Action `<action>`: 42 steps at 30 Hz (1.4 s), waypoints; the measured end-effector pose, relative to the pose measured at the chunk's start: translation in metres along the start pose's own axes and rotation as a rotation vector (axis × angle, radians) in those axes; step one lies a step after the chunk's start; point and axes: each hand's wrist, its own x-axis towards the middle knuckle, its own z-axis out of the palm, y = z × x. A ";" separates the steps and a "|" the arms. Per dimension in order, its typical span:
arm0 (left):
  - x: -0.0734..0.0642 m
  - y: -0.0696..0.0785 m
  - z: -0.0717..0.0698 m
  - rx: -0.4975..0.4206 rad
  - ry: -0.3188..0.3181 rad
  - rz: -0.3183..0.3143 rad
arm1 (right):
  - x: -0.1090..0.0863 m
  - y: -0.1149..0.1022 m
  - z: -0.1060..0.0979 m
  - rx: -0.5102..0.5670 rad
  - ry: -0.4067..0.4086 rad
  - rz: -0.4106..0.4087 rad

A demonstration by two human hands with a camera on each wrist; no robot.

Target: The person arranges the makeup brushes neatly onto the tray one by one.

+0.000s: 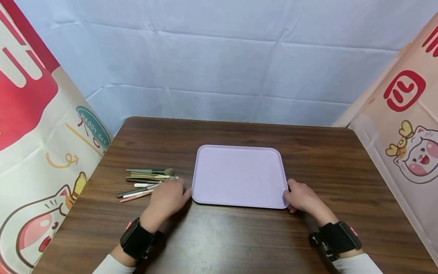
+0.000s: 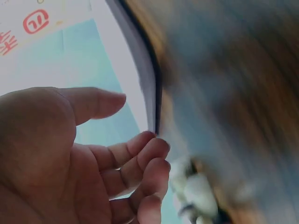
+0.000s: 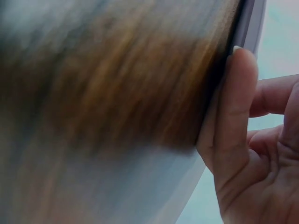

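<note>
A printed cartoon-cat backdrop (image 1: 37,152) hangs at the far left. Next, a cluster of makeup brushes (image 1: 143,185) lies on the wood-grain table (image 1: 212,236), its right end by the left hand (image 1: 169,198). That hand's fingers are loosely bent and grasp nothing, the thumb right at the left edge of the lilac tray (image 1: 239,177). The tray lies flat at mid-table, its upper face bare. The right hand (image 1: 302,196) pinches the tray's right edge near the front corner. Another printed backdrop (image 1: 376,125) hangs at the far right.
</note>
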 end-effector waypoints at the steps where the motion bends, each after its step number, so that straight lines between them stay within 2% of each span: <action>1: -0.002 -0.004 -0.002 0.013 0.020 0.009 | 0.000 0.000 0.000 0.001 0.004 -0.002; 6: -0.014 -0.025 -0.011 0.059 0.092 0.029 | -0.001 0.001 -0.001 0.008 0.006 -0.004; 10: -0.023 -0.039 -0.014 0.053 0.117 0.018 | 0.000 0.002 0.000 0.013 0.002 -0.002; 13: -0.029 -0.047 -0.015 0.033 0.107 0.003 | -0.001 0.003 0.000 0.020 0.000 0.003; 19: -0.036 -0.061 -0.015 -0.036 0.025 -0.060 | -0.002 0.003 0.001 0.031 0.000 0.007; 25: -0.038 -0.073 -0.013 -0.046 -0.019 -0.088 | -0.002 0.002 0.002 0.037 0.004 0.004; 34: -0.040 -0.083 -0.011 -0.036 0.031 -0.090 | -0.002 0.001 0.002 0.039 0.015 -0.002; 42: -0.037 -0.087 -0.009 -0.028 0.031 -0.111 | -0.003 0.000 0.002 0.040 0.011 0.010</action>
